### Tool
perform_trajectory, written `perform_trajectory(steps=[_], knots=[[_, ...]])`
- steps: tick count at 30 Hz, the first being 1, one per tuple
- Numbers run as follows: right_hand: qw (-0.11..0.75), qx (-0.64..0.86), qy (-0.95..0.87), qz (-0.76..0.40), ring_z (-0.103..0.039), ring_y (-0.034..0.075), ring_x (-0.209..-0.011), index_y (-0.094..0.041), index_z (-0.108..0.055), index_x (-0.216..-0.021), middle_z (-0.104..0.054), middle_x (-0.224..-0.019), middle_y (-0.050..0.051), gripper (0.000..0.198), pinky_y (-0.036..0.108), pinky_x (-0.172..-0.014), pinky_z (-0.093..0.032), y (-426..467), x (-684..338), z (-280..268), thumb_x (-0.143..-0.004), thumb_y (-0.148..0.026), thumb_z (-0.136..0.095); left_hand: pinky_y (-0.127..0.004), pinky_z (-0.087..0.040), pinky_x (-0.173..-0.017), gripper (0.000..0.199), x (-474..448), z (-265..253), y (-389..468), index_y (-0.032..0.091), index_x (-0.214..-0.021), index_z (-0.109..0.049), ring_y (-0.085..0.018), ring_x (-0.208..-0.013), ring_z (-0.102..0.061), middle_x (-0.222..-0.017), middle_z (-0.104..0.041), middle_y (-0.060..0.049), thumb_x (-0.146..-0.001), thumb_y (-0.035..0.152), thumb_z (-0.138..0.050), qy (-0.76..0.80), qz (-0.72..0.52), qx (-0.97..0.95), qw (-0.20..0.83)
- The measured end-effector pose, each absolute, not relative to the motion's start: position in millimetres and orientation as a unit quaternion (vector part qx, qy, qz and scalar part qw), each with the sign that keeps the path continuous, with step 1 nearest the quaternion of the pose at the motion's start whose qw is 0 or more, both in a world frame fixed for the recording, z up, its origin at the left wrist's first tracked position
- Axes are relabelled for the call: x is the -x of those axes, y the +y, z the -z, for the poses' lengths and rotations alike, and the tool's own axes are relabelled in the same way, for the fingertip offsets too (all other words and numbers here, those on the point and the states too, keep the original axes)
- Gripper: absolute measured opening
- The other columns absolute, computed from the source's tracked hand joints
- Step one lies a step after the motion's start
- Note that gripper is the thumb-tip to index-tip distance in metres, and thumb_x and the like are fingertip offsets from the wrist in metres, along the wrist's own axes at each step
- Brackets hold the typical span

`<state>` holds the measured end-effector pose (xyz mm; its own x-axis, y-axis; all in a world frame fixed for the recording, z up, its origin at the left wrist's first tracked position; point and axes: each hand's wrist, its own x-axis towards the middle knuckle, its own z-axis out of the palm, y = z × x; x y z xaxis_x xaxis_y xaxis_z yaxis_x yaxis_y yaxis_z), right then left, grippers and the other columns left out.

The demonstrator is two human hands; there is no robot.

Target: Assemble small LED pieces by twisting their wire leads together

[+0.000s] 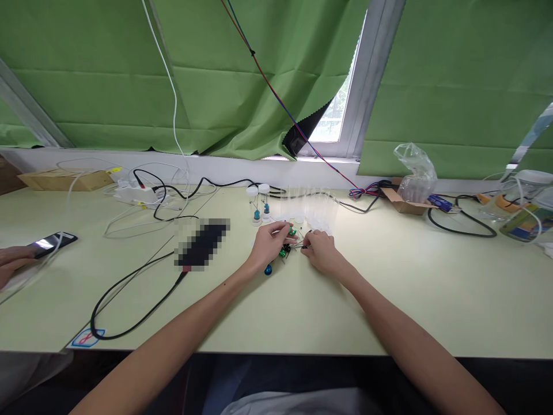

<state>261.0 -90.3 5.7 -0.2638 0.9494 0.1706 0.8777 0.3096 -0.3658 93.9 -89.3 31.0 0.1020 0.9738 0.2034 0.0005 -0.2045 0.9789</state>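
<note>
My left hand (270, 242) is over the middle of the table, its thumb and fingers pinched on a small shiny green part (292, 231). Opposite it, my right hand (322, 249) has its fingertips closed around a small dark piece (305, 247), partly hidden by the fingers. Between and below the hands lies a loose pile of green and black parts (283, 252) with thin metal pins. One shiny blue part (268, 269) rests just below my left wrist. Behind my left hand stand two clear tubes (253, 206) with white caps and blue parts inside.
Several clear tubes (315, 207) stand behind my hands. A blurred-out dark device (202, 245) with a black cable lies to the left. At far left, another person's hand (15, 262) touches a phone (54, 244). A cardboard box (406, 203) holds a plastic bag at back right.
</note>
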Motion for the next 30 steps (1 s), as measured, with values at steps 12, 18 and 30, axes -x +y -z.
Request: perform_trajectory(steps=[12,18,30], knots=[[0.264,0.563,-0.776,-0.107,-0.055,0.021,-0.085,-0.018,-0.053,-0.091,-0.064,-0.089,0.005,0.004,0.037,-0.084,-0.033,-96.0,-258.6,-16.0,-0.089,-0.014,-0.051,-0.036,-0.058,-0.072,0.032,-93.6,-33.2,-89.9,0.012,-0.087,-0.068,-0.019,-0.072,-0.070,-0.085,-0.069,-0.008,-0.077,0.042,-0.069,0.437,-0.517,-0.557,0.481],[0.359,0.505,-0.773,-0.132,-0.055,0.018,-0.077,-0.019,-0.056,-0.092,-0.062,-0.079,0.003,0.006,0.030,-0.073,-0.039,-95.8,-256.9,-19.4,-0.088,-0.017,-0.052,-0.033,-0.054,-0.066,0.035,-92.2,-34.2,-90.9,0.013,-0.090,-0.070,-0.014,-0.057,-0.063,-0.073,-0.068,-0.005,-0.076,0.044,-0.070,0.445,-0.508,-0.561,0.479],[0.415,0.481,-0.747,-0.193,-0.057,0.016,-0.072,-0.019,-0.060,-0.087,-0.065,-0.079,0.002,0.005,0.028,-0.067,-0.043,-95.5,-255.4,-20.0,-0.086,-0.020,-0.055,-0.037,-0.057,-0.073,0.036,-92.7,-30.0,-89.5,0.014,-0.087,-0.069,-0.018,-0.068,-0.067,-0.079,-0.070,-0.007,-0.072,0.046,-0.073,0.434,-0.520,-0.553,0.486]])
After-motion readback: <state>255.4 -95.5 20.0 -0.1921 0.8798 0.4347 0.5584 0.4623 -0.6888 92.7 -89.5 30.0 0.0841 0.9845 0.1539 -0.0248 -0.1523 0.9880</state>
